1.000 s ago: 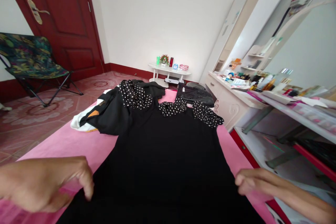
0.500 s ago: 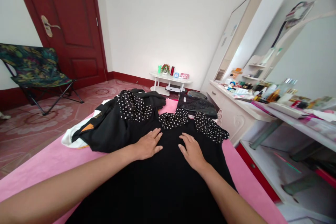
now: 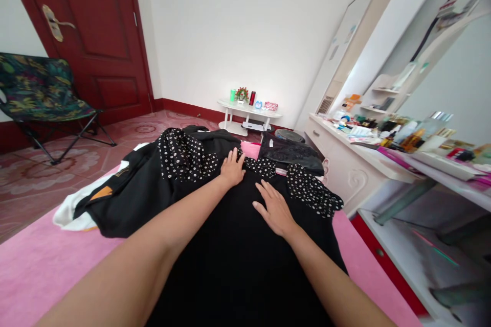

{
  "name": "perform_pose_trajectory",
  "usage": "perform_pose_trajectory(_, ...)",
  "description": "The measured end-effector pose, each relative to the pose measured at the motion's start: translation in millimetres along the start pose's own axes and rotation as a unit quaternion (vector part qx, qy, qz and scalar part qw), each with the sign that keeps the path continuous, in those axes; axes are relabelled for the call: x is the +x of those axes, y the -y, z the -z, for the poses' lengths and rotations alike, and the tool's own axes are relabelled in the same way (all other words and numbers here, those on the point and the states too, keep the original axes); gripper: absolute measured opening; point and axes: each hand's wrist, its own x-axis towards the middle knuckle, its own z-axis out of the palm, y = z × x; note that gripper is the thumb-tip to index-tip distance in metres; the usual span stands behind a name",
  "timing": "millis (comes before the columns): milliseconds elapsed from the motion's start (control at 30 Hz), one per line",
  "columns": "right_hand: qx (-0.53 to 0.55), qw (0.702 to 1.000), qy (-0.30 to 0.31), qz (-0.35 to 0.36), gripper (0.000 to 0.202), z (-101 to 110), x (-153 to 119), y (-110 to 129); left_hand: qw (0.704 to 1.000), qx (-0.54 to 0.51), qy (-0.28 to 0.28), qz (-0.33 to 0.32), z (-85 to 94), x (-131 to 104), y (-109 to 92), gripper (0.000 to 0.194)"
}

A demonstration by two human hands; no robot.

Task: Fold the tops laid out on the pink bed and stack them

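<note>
A black garment (image 3: pixel 230 260) with white-dotted collar and sleeves lies spread over a pink cover (image 3: pixel 46 265). My left hand (image 3: pixel 232 167) rests on it near the dotted collar (image 3: pixel 261 166), fingers extended, gripping nothing. Lower and to the right, my right hand (image 3: pixel 274 208) lies on the black cloth with its fingers apart. The left dotted sleeve (image 3: pixel 184 156) reaches over a pile of dark clothes (image 3: pixel 130 194). On the right, the other dotted sleeve (image 3: pixel 312 191) lies beside a folded black lace garment (image 3: pixel 291 153).
A dressing table (image 3: pixel 345 163) crowded with bottles stands on the right. Beyond the bed is a low white table (image 3: pixel 249 109) with small items. A patterned folding chair (image 3: pixel 42 92) stands by the red door (image 3: pixel 92 25) on the left.
My left hand has moved forward to the collar. My right hand has shifted slightly up on the cloth. The view has moved a little closer to the clothes.
</note>
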Motion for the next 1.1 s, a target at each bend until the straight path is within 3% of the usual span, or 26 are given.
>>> perform_pose_trajectory(100, 0.011, 0.999, -0.002, -0.035, 0.056, -6, 2, -7, 0.996, -0.03, -0.073, 0.051, -12.4, 5, -12, 0.063)
perform_pose_trajectory(267, -0.004, 0.999, -0.025, -0.027, 0.051, -8, -1, -6, 0.978, -0.122, -0.171, -0.012, -15.5, -28, -28, 0.03)
perform_pose_trajectory(333, -0.021, 0.999, -0.041, -0.02, 0.049, -7, 3, -6, 0.978, -0.143, -0.153, 0.001, -10.0, -36, -29, 0.025)
perform_pose_trajectory(400, -0.03, 0.999, -0.039, -0.01, 0.047, -5, 16, -9, 0.983, -0.15, -0.108, 0.013, -6.1, -38, -29, 0.032)
perform_pose_trajectory(500, -0.02, 1.0, -0.011, -0.01, 0.046, -3, 51, -24, 0.984, -0.147, -0.093, 0.024, -7.7, -34, -26, 0.034)
perform_pose_trajectory(633, 0.006, 0.995, -0.024, -0.1, 0.054, 4, 105, -57, 0.986, -0.13, -0.098, 0.018, -18.1, -26, -19, 0.027)
perform_pose_trajectory(700, 0.009, 0.988, -0.036, -0.15, 0.046, 8, 122, -72, 0.99, -0.116, -0.084, 0.011, -23.2, -23, -17, 0.031)
perform_pose_trajectory(800, -0.001, 0.979, -0.044, -0.197, 0.033, 10, 129, -85, 0.994, -0.097, -0.055, -0.005, -28.0, -20, -17, 0.039)
perform_pose_trajectory(967, -0.027, 0.967, 0.012, -0.253, 0.056, 2, 125, -79, 0.988, -0.136, -0.072, -0.005, -25.2, -19, -20, 0.035)
perform_pose_trajectory(1033, -0.044, 0.97, 0.019, -0.24, 0.045, 5, 129, -73, 0.978, -0.178, -0.101, -0.023, -20.9, -20, -21, 0.03)
perform_pose_trajectory(1100, -0.054, 0.971, -0.011, -0.234, 0.034, 12, 137, -69, 0.97, -0.208, -0.114, -0.051, -16.4, -23, -22, 0.031)
